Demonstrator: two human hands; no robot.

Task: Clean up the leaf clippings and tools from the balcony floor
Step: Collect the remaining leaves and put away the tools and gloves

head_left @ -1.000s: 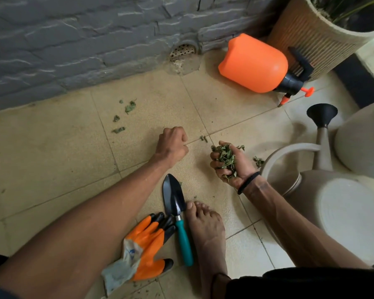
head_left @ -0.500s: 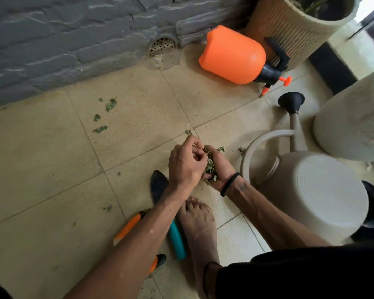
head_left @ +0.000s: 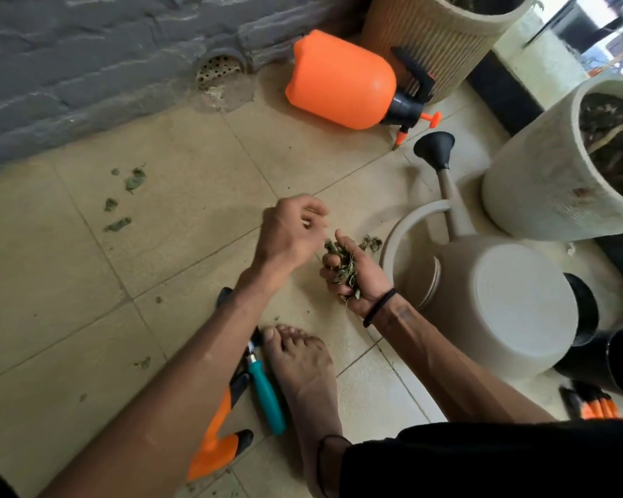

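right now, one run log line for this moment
right hand: holds leaf clippings | left hand: beside it, blurred | loose clippings: on floor

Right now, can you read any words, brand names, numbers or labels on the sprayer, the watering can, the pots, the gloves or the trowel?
None can be read.
Orange sprayer: no print shows on the side in view.
Watering can: plain, no marking.
White pot: only stains, no text.
Ribbed pot: no text.
Orange gloves: mostly hidden by the arm; no label visible.
Trowel: teal handle, no lettering seen.

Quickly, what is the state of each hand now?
Left hand: blurred, fingers curled; cannot tell if it holds anything.
Right hand: holding leaf clippings.
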